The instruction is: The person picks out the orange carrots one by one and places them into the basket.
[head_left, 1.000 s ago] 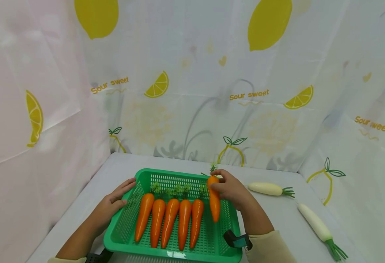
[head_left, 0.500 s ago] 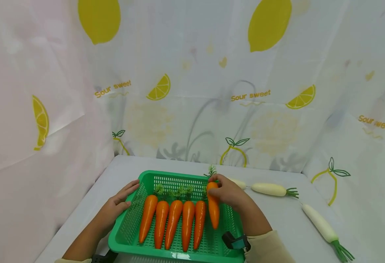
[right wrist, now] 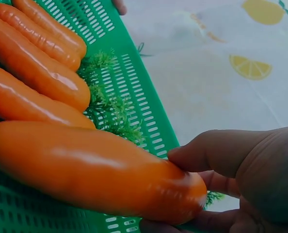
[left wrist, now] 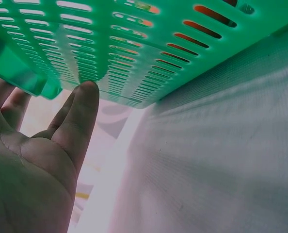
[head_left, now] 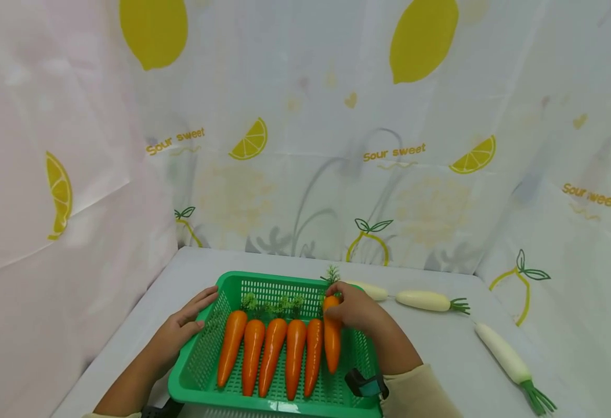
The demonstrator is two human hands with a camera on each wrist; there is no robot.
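My right hand (head_left: pixel 354 307) pinches an orange carrot (head_left: pixel 332 342) near its leafy top, with the tip slanting down into the green plastic basket (head_left: pixel 180 383). Close up in the right wrist view, thumb and fingers hold the thick end of this carrot (right wrist: pixel 95 170). Several more carrots (head_left: pixel 296 354) lie side by side in the basket, tops away from me. On the basket's left side rests my left hand (head_left: pixel 177 331), its fingers fairly straight along the rim. In the left wrist view, a fingertip of the left hand (left wrist: pixel 37 150) touches the slotted outer wall (left wrist: pixel 115 53).
White radishes with green stems lie on the white table (head_left: pixel 441 342): one radish (head_left: pixel 425 300) behind my right arm, another (head_left: pixel 503 351) farther right, and a third (head_left: pixel 370 290) partly hidden by my right hand. A lemon-print cloth (head_left: pixel 305 191) hangs around the table.
My right hand has lowered the carrot and brought it left, close beside the row in the basket. The left hand stays at the basket's rim. The view has shifted slightly.
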